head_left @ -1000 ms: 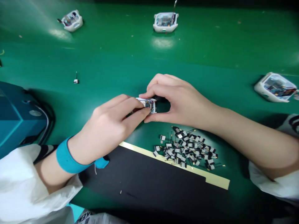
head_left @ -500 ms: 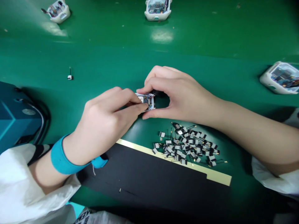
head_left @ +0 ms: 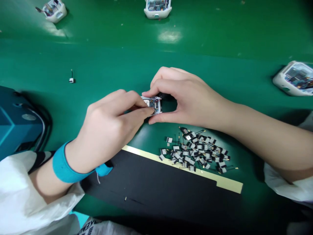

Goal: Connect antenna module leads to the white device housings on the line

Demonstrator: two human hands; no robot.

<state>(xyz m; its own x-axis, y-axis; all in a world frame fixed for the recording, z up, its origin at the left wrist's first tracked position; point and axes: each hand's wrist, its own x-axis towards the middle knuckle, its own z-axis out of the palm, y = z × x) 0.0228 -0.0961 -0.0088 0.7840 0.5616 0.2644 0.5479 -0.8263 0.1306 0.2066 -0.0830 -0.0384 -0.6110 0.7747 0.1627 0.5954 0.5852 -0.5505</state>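
Note:
My right hand [head_left: 181, 94] grips a small white-cased device [head_left: 157, 106], its thumb on the near side and its forefinger on the far side. A circuit board with a metal part shows in the open case. Over the left end of the device, my left hand [head_left: 117, 124] is closed, thumb and forefinger pressed down at the board. Whatever those fingertips pinch is hidden. Just below my right hand lies a pile of small black-and-white parts with thin black cables [head_left: 195, 151].
White open cases with circuit boards stand at the top left [head_left: 55, 11], top middle [head_left: 157, 9] and right [head_left: 293, 80]. One loose cabled part [head_left: 71, 80] lies at left, near a blue box [head_left: 19, 120]. A black sheet [head_left: 156, 186] with a yellow edge lies in front.
The view has shifted slightly, so the far cases sit a little higher and mostly further left. Both hands keep nearly the same hold at the device.

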